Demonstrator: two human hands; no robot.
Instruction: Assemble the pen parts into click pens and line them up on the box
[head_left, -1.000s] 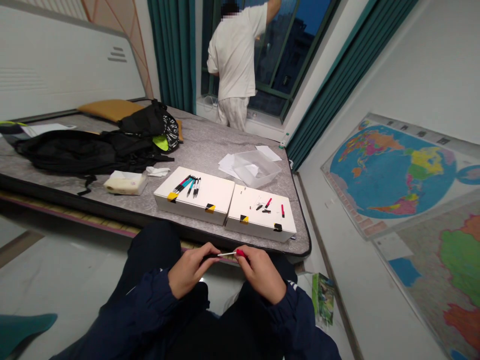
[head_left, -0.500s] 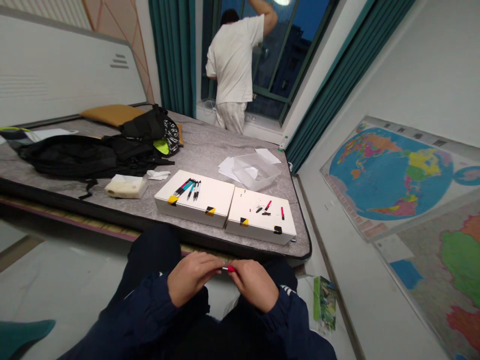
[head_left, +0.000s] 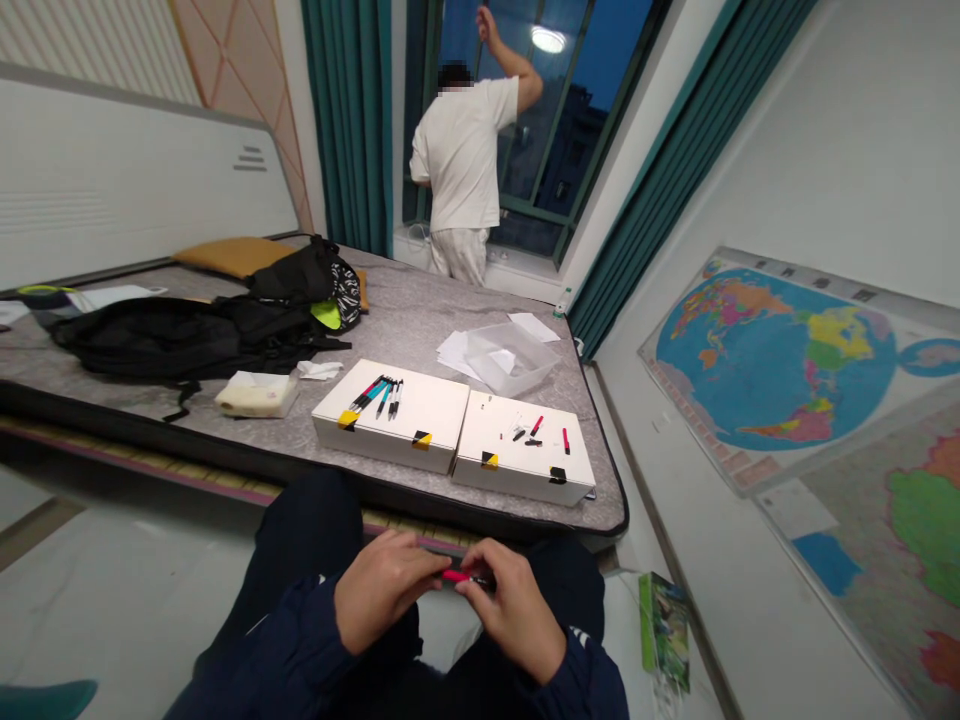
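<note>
Above my lap, a red and black pen lies between my two hands. The fingertips of my left hand are closed on its red end. My right hand pinches the other end, where a dark part shows by the thumb. Beyond my knees stand two white boxes side by side. Several assembled pens in red, teal and white lie on the left box. Loose red and black pen parts are scattered over the right box.
The boxes rest near the edge of a grey mattress. Behind them are a clear plastic bin and paper sheets. A tissue pack and black backpack lie left. A person in white stands at the window.
My right hand has turned and its fingers have lifted, showing more of the pen's red and dark parts. The view has tilted up slightly. The person's raised arm has shifted.
</note>
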